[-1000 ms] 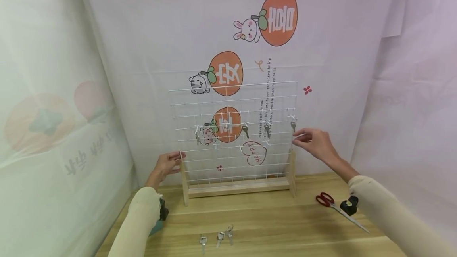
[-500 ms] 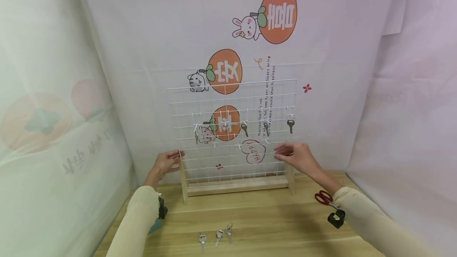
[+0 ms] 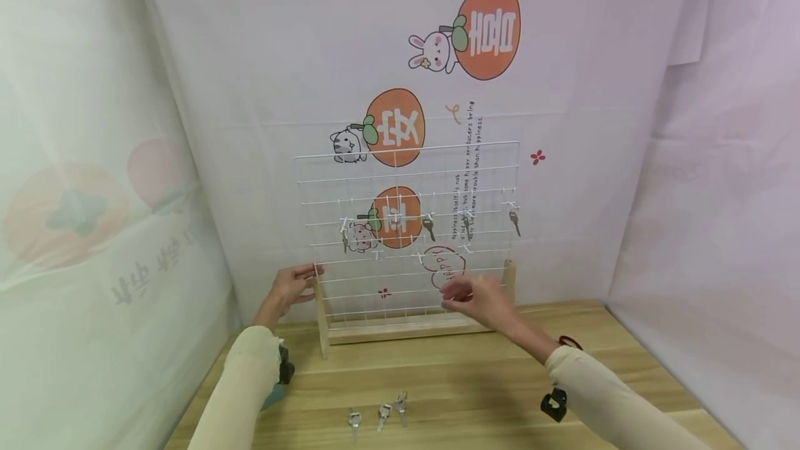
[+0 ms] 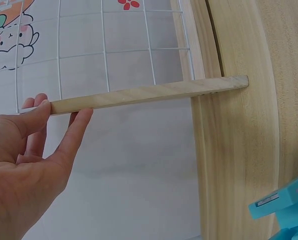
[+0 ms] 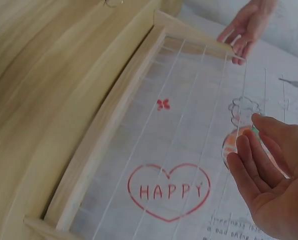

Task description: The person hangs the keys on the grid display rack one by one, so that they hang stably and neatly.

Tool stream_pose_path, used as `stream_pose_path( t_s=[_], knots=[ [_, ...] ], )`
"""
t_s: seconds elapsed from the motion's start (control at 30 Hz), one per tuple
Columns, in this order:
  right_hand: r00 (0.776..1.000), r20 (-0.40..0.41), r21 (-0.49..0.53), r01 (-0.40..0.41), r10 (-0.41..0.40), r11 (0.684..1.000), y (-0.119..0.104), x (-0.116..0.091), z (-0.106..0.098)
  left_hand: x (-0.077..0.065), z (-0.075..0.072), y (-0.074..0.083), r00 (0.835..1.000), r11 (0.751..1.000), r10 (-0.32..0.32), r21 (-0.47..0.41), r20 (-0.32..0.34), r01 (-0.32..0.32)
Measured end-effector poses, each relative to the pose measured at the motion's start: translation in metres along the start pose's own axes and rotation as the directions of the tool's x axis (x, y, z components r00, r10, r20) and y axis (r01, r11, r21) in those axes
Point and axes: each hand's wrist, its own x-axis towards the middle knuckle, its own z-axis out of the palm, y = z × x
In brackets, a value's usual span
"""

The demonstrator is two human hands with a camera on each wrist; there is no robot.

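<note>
A white wire grid rack (image 3: 362, 271) stands upright in a wooden base. My left hand (image 3: 292, 289) holds the upper end of its left wooden post (image 4: 139, 95), thumb and fingers on either side. My right hand (image 3: 478, 301) is in front of the lower right part of the grid, fingers loosely bent with nothing between them. Several keys hang from white hooks on the grid, among them a dark key (image 3: 428, 229) in the middle and another key (image 3: 514, 222) at the right edge. On the table, three silver keys (image 3: 355, 419) lie in front of the rack.
Behind my right forearm, red scissor handles (image 3: 570, 343) partly show on the wooden table (image 3: 450, 380). A teal object (image 4: 281, 205) lies near my left wrist. Printed white cloth (image 3: 269, 68) hangs behind the rack and along both sides.
My right hand has moved left and down, away from the key at the grid's right edge. That key has swung and now hangs at a slant. My left hand stays at the post.
</note>
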Motion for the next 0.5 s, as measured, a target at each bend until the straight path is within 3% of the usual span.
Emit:
stream_pose_path(
  t_s=[0.5],
  knots=[
    [0.994, 0.067, 0.130, 0.078, -0.087, 0.988, -0.024, 0.003, 0.064, 0.003, -0.001, -0.002, 1.000, 1.000, -0.003, 0.008, -0.002, 0.003]
  ],
)
